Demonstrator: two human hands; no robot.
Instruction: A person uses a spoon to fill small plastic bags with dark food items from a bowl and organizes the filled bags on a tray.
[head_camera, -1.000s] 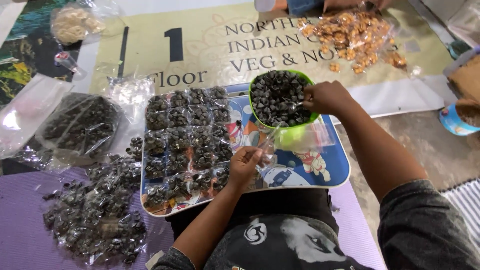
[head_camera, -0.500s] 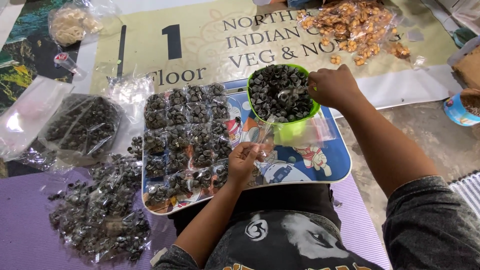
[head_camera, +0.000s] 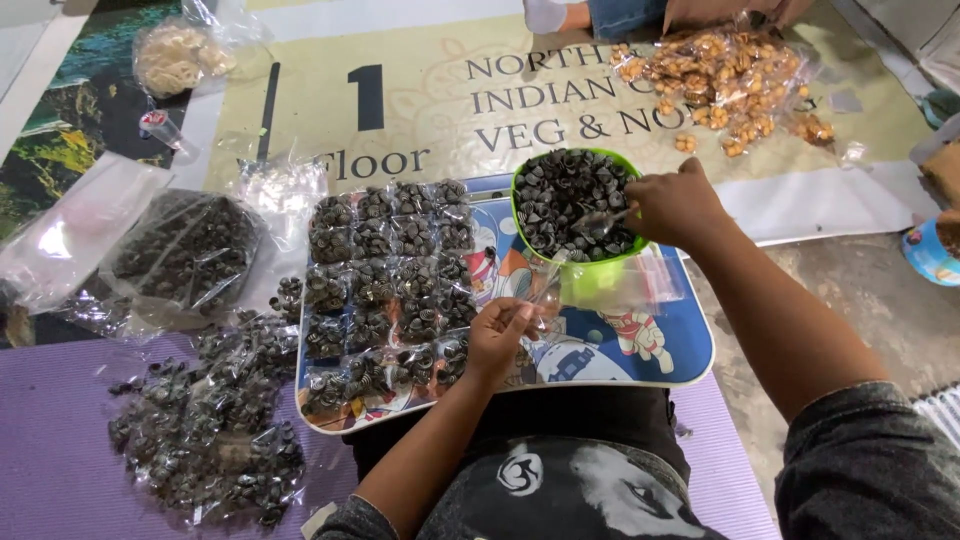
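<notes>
R hand is closed round a metal spoon dipped in the green bowl of dark ring snacks. L hand pinches a small clear pouch just below the bowl. Both over a blue cartoon-print tray, w/ rows of filled packets on its left half. Loose packet heap on a purple mat. Cream printed banner w/ dark lettering lies beyond; orange snack packets top right; grey concrete floor at right.
</notes>
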